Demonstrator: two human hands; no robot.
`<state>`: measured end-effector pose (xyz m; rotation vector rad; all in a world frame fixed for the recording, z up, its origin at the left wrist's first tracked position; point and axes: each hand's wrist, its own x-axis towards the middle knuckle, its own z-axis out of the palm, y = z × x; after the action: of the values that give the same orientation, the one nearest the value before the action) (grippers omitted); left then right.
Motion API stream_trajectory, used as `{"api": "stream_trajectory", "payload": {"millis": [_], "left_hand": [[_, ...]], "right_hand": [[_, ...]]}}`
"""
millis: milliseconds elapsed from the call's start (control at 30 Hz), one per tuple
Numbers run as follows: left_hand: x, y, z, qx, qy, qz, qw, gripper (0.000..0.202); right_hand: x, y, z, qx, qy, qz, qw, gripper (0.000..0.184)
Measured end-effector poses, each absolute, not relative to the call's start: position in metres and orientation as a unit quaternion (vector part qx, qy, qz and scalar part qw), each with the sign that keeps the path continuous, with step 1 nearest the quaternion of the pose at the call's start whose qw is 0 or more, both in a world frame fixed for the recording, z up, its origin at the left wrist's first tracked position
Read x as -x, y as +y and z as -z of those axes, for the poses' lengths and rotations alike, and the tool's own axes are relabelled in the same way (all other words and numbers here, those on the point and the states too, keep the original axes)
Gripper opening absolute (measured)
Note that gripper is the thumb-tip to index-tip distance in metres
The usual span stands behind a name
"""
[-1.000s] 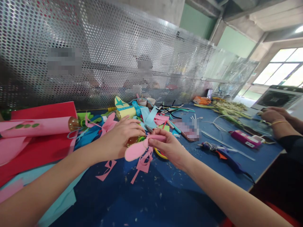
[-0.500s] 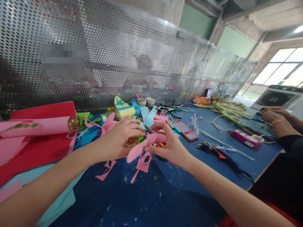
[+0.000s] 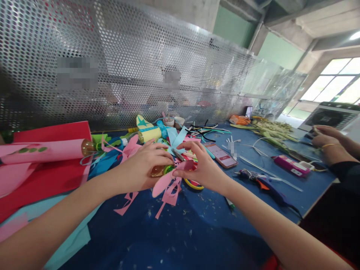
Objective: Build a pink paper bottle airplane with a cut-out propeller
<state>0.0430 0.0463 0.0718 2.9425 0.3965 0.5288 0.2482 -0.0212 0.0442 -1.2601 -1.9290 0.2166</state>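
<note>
My left hand (image 3: 142, 163) is closed around a small clear bottle (image 3: 156, 171) lying on its side, its green cap (image 3: 168, 169) pointing right. Against the cap end sits a pink paper strip (image 3: 162, 184) with rounded ends, shaped like a propeller. My right hand (image 3: 201, 165) pinches this strip near its middle between thumb and fingers. Behind and below the right fingers lie scissors with a yellow-rimmed handle (image 3: 194, 185). Cut pink paper scraps (image 3: 170, 197) spread on the blue table just below the bottle.
A pink-wrapped bottle (image 3: 56, 150) rests on red sheets (image 3: 67, 180) at left. A phone (image 3: 222, 154), a glue gun (image 3: 261, 182) and a purple power strip (image 3: 292, 165) lie at right. Another person's hands (image 3: 326, 138) are at the far right. A perforated metal screen (image 3: 135, 75) stands behind.
The pink strip's right part has turned and now looks darker beside my right fingers. My right hand has shifted slightly, showing more of the scissors' handle. The left hand stays about the same.
</note>
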Motion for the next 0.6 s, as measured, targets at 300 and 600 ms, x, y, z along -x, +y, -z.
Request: {"api": "stream_trajectory", "payload": {"millis": [300, 600], "left_hand": [[-0.042, 0.040, -0.072, -0.978, 0.124, -0.146, 0.082, 0.015], [-0.046, 0.036, -0.069, -0.983, 0.111, -0.144, 0.038, 0.009]], "right_hand": [[-0.250, -0.024, -0.051, 0.467, -0.805, -0.095, 0.353, 0.049], [-0.243, -0.030, -0.048, 0.475, -0.830, -0.016, 0.293, 0.048]]}}
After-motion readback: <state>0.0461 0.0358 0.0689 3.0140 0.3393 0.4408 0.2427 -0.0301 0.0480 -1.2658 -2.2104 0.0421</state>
